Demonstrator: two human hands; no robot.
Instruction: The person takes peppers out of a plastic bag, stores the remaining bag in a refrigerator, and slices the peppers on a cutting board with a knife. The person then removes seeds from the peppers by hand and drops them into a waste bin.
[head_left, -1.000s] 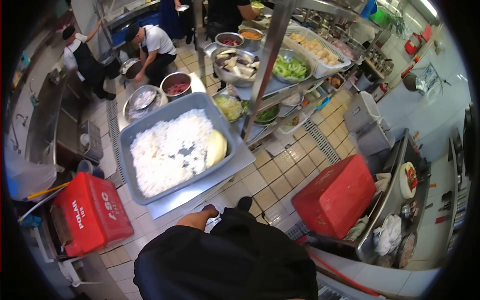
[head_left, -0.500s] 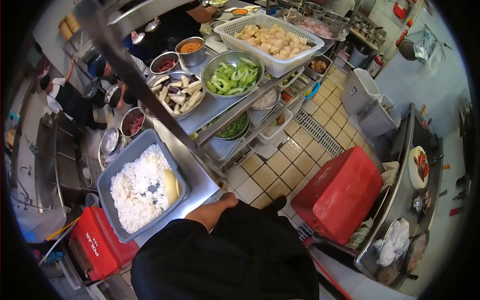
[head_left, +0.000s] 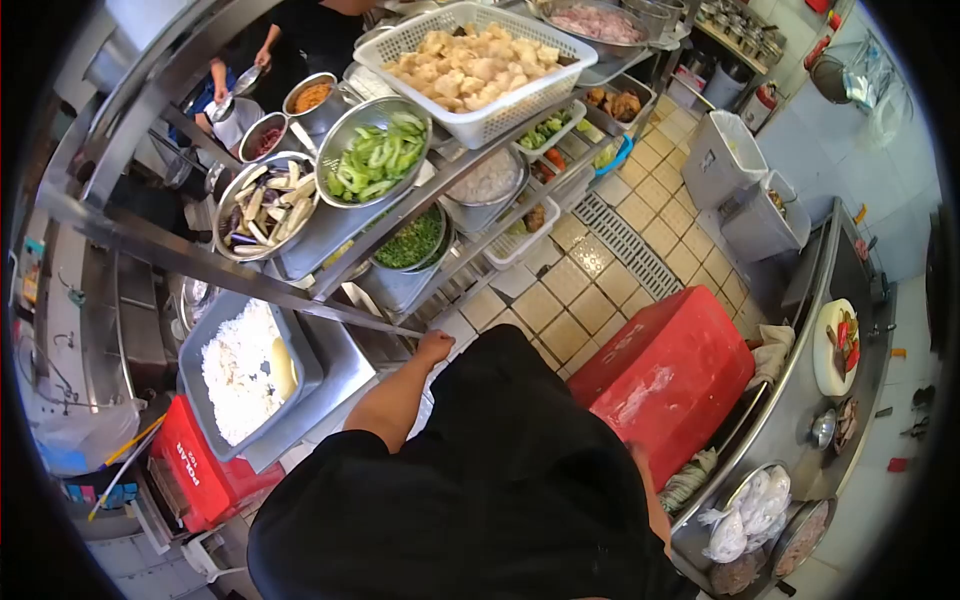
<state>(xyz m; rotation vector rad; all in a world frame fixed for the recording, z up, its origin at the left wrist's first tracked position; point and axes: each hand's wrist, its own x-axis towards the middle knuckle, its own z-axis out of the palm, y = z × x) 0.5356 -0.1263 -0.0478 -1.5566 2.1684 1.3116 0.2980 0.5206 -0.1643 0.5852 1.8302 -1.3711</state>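
My left hand [head_left: 434, 347] hangs in front of my dark clothing, its fingers curled, near the lower corner of the metal shelf rack [head_left: 340, 277]; whether it holds anything is too small to tell. My right forearm shows beside the large red box [head_left: 650, 375], and its hand cannot be made out. To the left, a grey tub [head_left: 308, 368] of white rice stands on a metal table. Bowls of cut eggplant [head_left: 262, 210] and green vegetable [head_left: 375, 160] rest on the rack beside a white basket [head_left: 510, 118] of pale yellow pieces.
A metal counter [head_left: 800, 400] with bagged food and a white board runs along the right. Two grey bins [head_left: 765, 240] stand beyond the red box. A drain grate [head_left: 630, 245] crosses the tiled floor. Another red box [head_left: 205, 470] is at the left. People are behind the rack.
The view has moved forward along the rack; the rice tub has shifted left and the shelf bowls look nearer. My left forearm shows more, and my right forearm has come into view.
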